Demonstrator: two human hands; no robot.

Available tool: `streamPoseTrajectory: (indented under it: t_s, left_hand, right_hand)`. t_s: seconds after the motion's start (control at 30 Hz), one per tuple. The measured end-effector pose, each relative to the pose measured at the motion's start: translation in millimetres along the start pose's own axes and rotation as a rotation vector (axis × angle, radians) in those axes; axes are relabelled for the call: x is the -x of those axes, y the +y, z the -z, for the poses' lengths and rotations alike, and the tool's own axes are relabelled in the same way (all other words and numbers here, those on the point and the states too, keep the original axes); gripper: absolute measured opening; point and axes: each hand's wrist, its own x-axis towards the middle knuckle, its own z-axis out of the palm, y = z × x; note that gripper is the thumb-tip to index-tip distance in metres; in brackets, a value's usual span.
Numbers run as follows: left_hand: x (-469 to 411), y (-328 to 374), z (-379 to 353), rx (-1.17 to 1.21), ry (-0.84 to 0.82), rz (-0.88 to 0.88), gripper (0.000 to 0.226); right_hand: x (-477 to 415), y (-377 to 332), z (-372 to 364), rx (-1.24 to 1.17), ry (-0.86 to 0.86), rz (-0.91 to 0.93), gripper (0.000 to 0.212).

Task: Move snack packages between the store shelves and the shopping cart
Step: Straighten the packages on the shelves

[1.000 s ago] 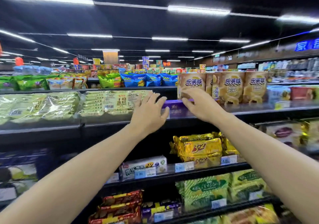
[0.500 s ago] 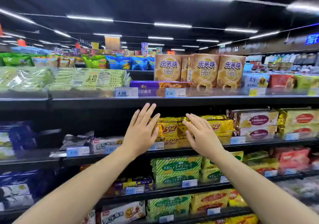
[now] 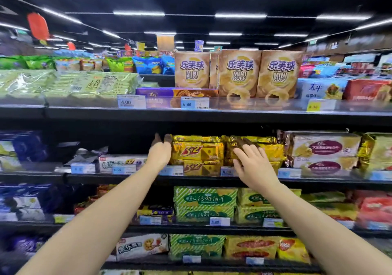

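Observation:
Gold "3+2" cracker packages (image 3: 198, 155) are stacked on the second shelf (image 3: 127, 179), in the middle of the view. My left hand (image 3: 160, 152) reaches into the shelf at the left end of that stack, fingers spread, touching or nearly touching its side. My right hand (image 3: 251, 164) lies with spread fingers over the neighbouring gold stack (image 3: 269, 149) to the right. Neither hand has closed on a package. Tan "Mini Puff" boxes (image 3: 239, 73) stand on the top shelf above. No shopping cart is in view.
Green wafer packs (image 3: 91, 83) fill the top shelf on the left. Cream and maroon biscuit packs (image 3: 324, 151) sit to the right of the gold ones. Green striped biscuit packs (image 3: 204, 203) fill the shelf below. Price tags line each shelf edge.
My right hand left the Mini Puff box on the top shelf. Both hands dropped to the second shelf and moved forward onto the gold 3+2 stacks. The view tilted down.

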Motion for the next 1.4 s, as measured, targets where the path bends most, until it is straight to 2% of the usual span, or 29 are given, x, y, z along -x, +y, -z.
streamPoseTrajectory:
  t_s: [0.1, 0.4, 0.53, 0.57, 0.63, 0.73, 0.9, 1.03, 1.13, 1.27, 1.4]
  left_hand:
    - [-6.3, 5.0, -10.2, -0.052, -0.109, 0.036, 0.063]
    - [7.2, 12.4, -32.1, -0.08, -0.144, -0.037, 0.067]
    - [11.8, 16.5, -33.6, -0.124, -0.034, -0.044, 0.069]
    - [14.2, 16.7, -33.1, -0.191, 0.029, -0.12, 0.069]
    - [20.1, 16.6, -35.3, -0.413, 0.151, -0.381, 0.066]
    - [33.8, 22.4, -50.9, -0.618, 0.167, -0.711, 0.063]
    - [61.4, 47.3, -94.9, -0.745, 0.03, -0.901, 0.062]
    - [74.2, 67.4, -125.8, -0.815, -0.082, -0.904, 0.064]
    - [82.5, 78.1, -144.3, -0.863, -0.107, -0.852, 0.063]
    - [95.3, 83.7, -163.2, -0.911, -0.007, -0.806, 0.063]
    - [119.6, 97.4, -190.2, -0.817, 0.123, -0.773, 0.061]
  right_hand:
    - [3.0, 8.7, -0.6, -0.021, -0.014, -0.011, 0.033]
    - [0.1, 12.4, 4.5, -0.044, -0.102, -0.024, 0.036]
    - [-7.9, 11.8, 12.0, -0.036, -0.159, -0.033, 0.04]
    - [-11.1, 11.8, 14.1, -0.032, -0.174, -0.037, 0.041]
    - [-17.6, 12.2, 17.9, -0.027, -0.223, -0.06, 0.045]
    - [-19.7, 15.1, 21.2, -0.019, -0.315, -0.084, 0.05]
    - [-6.3, 34.4, 31.2, 0.022, -0.336, -0.095, 0.05]
    - [8.6, 60.4, 44.5, 0.077, -0.293, -0.099, 0.052]
    - [23.6, 82.4, 54.6, 0.074, -0.275, -0.121, 0.055]
    - [40.7, 119.2, 64.0, 0.059, -0.259, -0.122, 0.056]
    - [56.0, 160.8, 78.9, 0.005, -0.197, -0.108, 0.054]
